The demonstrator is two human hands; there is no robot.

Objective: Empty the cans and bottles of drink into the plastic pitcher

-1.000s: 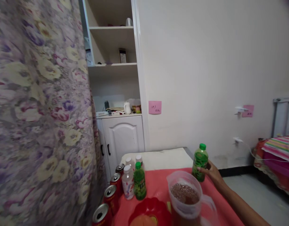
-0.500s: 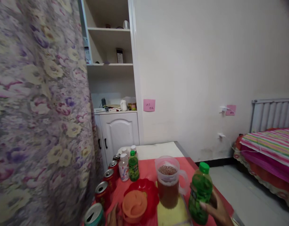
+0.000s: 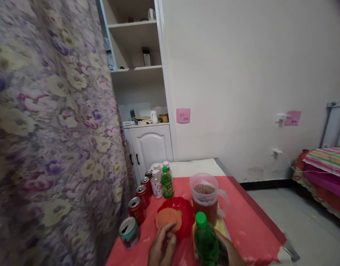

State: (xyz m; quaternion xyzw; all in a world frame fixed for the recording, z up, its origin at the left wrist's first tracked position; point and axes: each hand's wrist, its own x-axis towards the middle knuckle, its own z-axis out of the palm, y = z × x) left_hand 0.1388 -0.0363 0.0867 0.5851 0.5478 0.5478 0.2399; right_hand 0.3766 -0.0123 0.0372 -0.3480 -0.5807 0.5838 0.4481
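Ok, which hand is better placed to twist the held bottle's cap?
Likely the left hand: it appears empty and sits to the left of the bottle. The right hand is gripping the bottle's body, leaving the green cap uncovered.

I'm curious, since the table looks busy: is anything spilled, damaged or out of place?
No spill shows; the pitcher and the cans stand upright. What looks odd is the red cover: its near right corner seems ragged, with something pale showing there. A greyish smudge also marks the lower wall.
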